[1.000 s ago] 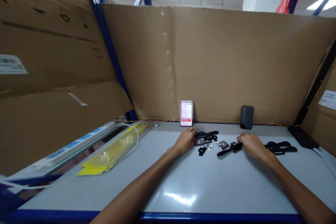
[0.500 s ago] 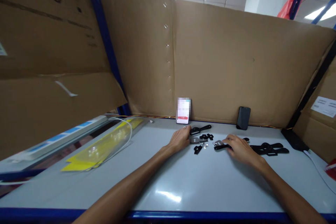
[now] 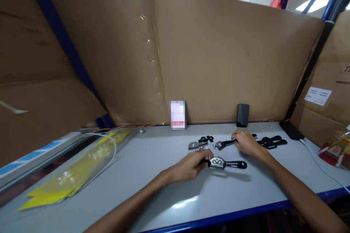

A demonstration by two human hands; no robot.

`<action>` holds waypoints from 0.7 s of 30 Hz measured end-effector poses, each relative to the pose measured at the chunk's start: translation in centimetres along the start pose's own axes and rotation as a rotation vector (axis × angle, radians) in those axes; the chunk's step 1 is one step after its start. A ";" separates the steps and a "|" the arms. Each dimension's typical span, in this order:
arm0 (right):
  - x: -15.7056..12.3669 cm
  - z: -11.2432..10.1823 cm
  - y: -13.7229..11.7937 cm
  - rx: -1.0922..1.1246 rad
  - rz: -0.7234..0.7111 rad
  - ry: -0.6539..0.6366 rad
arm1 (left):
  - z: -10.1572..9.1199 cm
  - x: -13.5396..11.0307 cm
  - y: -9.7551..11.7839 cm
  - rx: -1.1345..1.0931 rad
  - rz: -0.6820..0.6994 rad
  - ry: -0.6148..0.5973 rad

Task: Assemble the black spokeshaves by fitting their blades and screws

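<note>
Left hand [image 3: 188, 167]: while its fingers are clamped on one end of the black-handled tool [image 3: 218, 162], the rest juts out to their right.
Tool position: just above the table [image 3: 235, 196], casting a shadow there.
Long axis: nearly level, left to right; the free handle, holed near its tip, points right, away from the left fingers.
Silver face: mid-tool, just right of those fingers, turned toward the viewer.
Right hand [image 3: 247, 143]: fingers at a second black tool [image 3: 229, 142]; contact hidden, cannot tell whether they grip it.
Second axis: visible handle points left from the right fingers, slanting slightly nearer the viewer.
Loose parts: grey plates [image 3: 193, 145] and small black pieces [image 3: 202, 139] beyond the left fingers.
Black tool pile [image 3: 270, 142]: right of the right fingers, handles pointing right.
Dark phone [image 3: 242, 115]: upright, beyond the right fingers.
</note>
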State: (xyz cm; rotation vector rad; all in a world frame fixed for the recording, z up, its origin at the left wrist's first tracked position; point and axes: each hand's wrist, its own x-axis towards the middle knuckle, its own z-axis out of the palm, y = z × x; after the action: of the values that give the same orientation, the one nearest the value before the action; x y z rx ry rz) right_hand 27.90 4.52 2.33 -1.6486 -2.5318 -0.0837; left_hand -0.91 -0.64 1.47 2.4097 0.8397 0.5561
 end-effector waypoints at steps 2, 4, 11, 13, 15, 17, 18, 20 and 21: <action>0.1 0.0 0.2 0.020 0.034 0.055 | 0.8 -0.1 0.7 0.020 -0.006 -0.072; 0.1 -0.1 -0.1 0.063 0.004 0.092 | 1.3 -0.2 1.0 0.061 -0.020 -0.104; -0.4 0.4 -3.6 0.211 -0.332 0.056 | 1.7 -0.2 1.5 0.281 -0.006 -0.102; -0.6 0.5 -4.2 0.218 -0.355 0.038 | 1.8 -0.2 1.6 0.312 0.012 -0.090; -0.6 0.7 -4.2 0.232 -0.352 0.031 | 1.8 -0.3 1.7 0.330 0.036 -0.085; -0.5 0.8 -3.9 0.244 -0.337 0.026 | 1.8 -0.3 1.6 0.345 0.064 -0.085; -0.4 0.8 -3.7 0.247 -0.323 0.021 | 1.8 -0.3 1.6 0.351 0.081 -0.082; -0.3 1.0 -3.3 0.249 -0.293 0.014 | 1.8 -0.3 1.4 0.358 0.111 -0.072; -0.3 1.1 -3.1 0.250 -0.277 0.010 | 1.8 -0.3 1.4 0.356 0.119 -0.066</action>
State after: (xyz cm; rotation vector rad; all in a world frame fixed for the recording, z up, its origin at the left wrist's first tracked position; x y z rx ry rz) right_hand 25.16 3.11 1.30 -1.2008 -2.6190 0.1916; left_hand 0.44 -2.34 0.87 2.8000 0.8275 0.3939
